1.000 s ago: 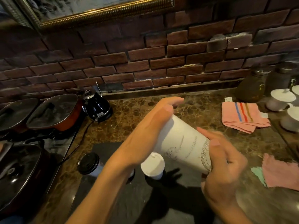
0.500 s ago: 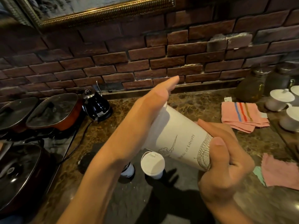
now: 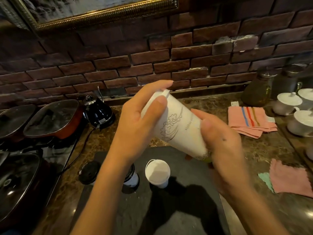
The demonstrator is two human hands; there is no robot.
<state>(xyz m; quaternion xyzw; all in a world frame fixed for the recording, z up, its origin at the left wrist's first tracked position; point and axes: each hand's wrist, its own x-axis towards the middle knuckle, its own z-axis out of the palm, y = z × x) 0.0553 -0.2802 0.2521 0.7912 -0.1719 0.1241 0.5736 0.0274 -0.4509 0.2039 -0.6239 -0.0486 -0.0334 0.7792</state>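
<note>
Above dark slate board [image 3: 186, 209], holds tilted white paper cup [image 3: 179, 129] in both hands
Curls left hand [image 3: 140, 116] round lidded top, wraps right hand [image 3: 220, 141] round base; shows wave line drawing on side, lettering beside it too blurred to read

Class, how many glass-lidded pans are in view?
3. A red pan beside the black kettle, a second pan left of it at the frame edge, a third pan nearer, lower left. Others may lie out of frame.

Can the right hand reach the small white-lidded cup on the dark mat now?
Probably not yet: the right hand grips the base of the tall white paper cup. The small white-lidded cup stands uncovered below it.
</note>
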